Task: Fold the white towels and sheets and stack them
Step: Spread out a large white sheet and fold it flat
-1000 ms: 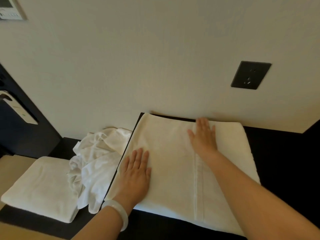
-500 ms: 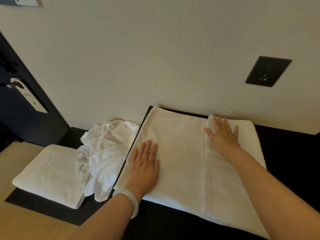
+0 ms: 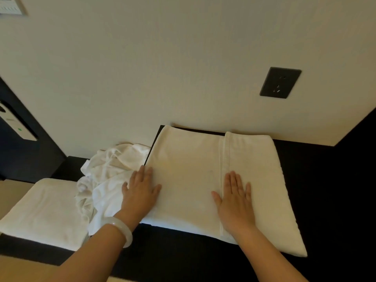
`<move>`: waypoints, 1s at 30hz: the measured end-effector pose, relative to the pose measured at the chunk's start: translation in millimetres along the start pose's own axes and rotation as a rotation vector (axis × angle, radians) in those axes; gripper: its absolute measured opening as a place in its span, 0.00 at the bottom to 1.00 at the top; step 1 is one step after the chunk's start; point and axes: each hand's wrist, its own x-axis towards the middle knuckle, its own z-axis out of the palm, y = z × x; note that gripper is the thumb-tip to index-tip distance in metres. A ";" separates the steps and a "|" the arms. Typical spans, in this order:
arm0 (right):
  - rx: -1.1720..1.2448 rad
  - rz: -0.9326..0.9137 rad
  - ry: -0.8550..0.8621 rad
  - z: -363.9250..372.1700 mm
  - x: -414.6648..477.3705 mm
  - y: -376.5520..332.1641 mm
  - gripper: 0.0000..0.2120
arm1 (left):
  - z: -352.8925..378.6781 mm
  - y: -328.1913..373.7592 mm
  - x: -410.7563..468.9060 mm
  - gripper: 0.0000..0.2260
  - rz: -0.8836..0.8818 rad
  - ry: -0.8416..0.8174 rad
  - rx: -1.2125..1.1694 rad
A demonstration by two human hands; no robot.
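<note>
Both hands flat, fingers straight, gripping nothing. Left hand [image 3: 140, 192] presses the towel [image 3: 187, 176] at its left edge, right hand [image 3: 237, 204] on its hem stripe, well apart. Towel lies folded on the dark counter [image 3: 183, 251], long axis near-to-far, far end at the wall, hem parallel. To its left a crumpled sheet [image 3: 105, 180] touches it, then a folded pile [image 3: 44, 210]. Outlet [image 3: 280, 82] on wall above.

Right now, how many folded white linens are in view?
2: the large folded towel at centre, and a smaller folded towel at far left. The crumpled pile between them may hide more.
</note>
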 end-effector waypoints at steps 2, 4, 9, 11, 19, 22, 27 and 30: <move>0.017 -0.001 -0.004 -1.3 -0.4 -1.6 0.36 | -8.7 -5.0 -2.0 0.32 -0.092 -0.045 -0.048; 0.052 -0.012 -0.022 -5.1 1.1 -0.2 0.36 | -16.8 -5.8 -1.1 0.35 -0.151 -0.074 -0.041; 0.309 -0.036 -0.071 -15.5 4.1 10.6 0.29 | -33.9 -4.6 11.9 0.44 -0.307 -0.232 -0.183; 0.407 -0.045 -0.070 -20.6 3.6 13.6 0.26 | -41.6 -5.7 17.5 0.41 -0.325 -0.310 -0.286; 1.154 0.193 -0.168 -53.4 -4.7 26.6 0.21 | -90.9 8.4 16.2 0.14 -0.407 -0.517 -1.166; 1.453 0.319 -0.218 -70.1 -0.3 41.9 0.24 | -103.9 69.5 15.4 0.14 -0.162 -0.522 -1.106; 1.631 0.410 -0.017 -99.9 8.5 81.7 0.16 | -87.8 211.0 -2.5 0.24 0.151 -0.490 -0.836; 1.426 0.501 0.120 -101.6 7.7 109.8 0.11 | -52.2 268.7 -31.0 0.28 0.290 -0.684 -0.702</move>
